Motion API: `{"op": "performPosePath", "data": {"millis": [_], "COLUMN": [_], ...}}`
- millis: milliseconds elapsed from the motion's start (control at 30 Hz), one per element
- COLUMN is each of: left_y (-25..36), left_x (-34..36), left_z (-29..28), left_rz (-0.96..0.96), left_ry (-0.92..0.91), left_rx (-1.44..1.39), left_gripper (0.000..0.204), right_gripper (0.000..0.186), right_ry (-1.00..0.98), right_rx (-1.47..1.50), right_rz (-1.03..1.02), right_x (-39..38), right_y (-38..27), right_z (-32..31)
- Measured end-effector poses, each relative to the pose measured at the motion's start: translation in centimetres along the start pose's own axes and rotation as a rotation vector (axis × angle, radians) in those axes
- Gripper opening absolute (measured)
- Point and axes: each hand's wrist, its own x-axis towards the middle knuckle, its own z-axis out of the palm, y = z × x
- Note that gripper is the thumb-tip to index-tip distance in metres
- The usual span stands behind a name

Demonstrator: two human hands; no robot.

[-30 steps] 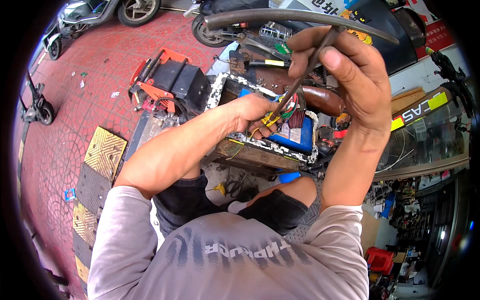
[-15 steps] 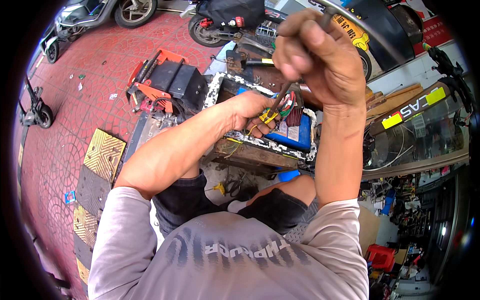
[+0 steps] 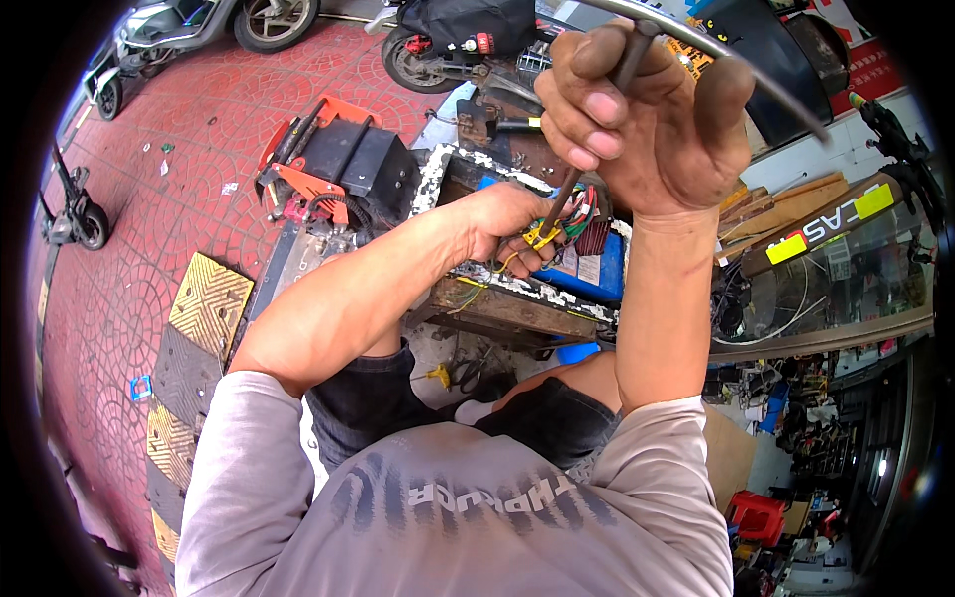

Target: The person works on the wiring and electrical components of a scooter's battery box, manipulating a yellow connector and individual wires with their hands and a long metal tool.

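Observation:
Raised at the upper right, my right hand (image 3: 652, 139) has its fingers curled around the shaft of a metal T-handle wrench (image 3: 721, 55), with the thumb out to the side. The wrench's long shaft slants down to my left hand (image 3: 505, 214), which is closed around a small yellow part (image 3: 540, 235) at the shaft's lower end. The exact meeting point is hidden by my fingers. Beside that hand, a bundle of coloured wires (image 3: 579, 216) comes up over a blue battery-like block (image 3: 602, 277) inside an open box with a chipped white-and-black rim (image 3: 532, 289).
A black case on an orange frame (image 3: 343, 159) stands left of the box. Wooden strips (image 3: 796, 209) and a glass-topped counter (image 3: 836, 289) lie to the right. Parked scooters (image 3: 274, 20) stand farther off. A yellow-handled tool (image 3: 436, 375) lies below, between my legs.
My right hand has shifted a little and its thumb has swung out to the right. The wrench's crossbar has turned slightly. My left hand stays on the yellow part.

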Motion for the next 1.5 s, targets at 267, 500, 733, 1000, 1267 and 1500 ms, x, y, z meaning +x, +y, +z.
{"op": "performPosePath", "data": {"millis": [267, 500, 733, 1000, 1267, 1500], "left_y": [-0.3, 0.0, 0.0, -0.2, 0.2, -0.1], "left_x": [0.2, 0.0, 0.1, 0.1, -0.1, 0.2], "left_z": [-0.2, 0.0, 0.7, 0.1, 0.1, -0.1], "left_rz": [0.027, 0.013, 0.039, 0.011, 0.024, 0.035], "left_ry": [0.014, 0.017, 0.039, 0.062, 0.068, 0.091], "left_rx": [0.004, -0.053, -0.018, -0.034, -0.049, -0.04], "left_gripper": [0.053, 0.047, 0.044, 0.043, 0.043, 0.042], "right_gripper": [0.074, 0.065, 0.073, 0.042, 0.067, 0.069], "right_ry": [-0.114, 0.183, 0.17, 0.526, 0.075, 0.042], "right_rx": [0.054, -0.116, -0.055, -0.451, -0.007, -0.066], "right_rz": [-0.031, -0.154, -0.015, -0.145, -0.128, -0.075], "right_x": [0.1, 0.3, 0.4, 1.1, 0.6, 0.7], "right_y": [1.2, 1.5, 1.9, 1.2, 1.2, 1.2], "right_z": [-2.8, -1.4, -1.8, 1.6, -2.2, -1.0]}}
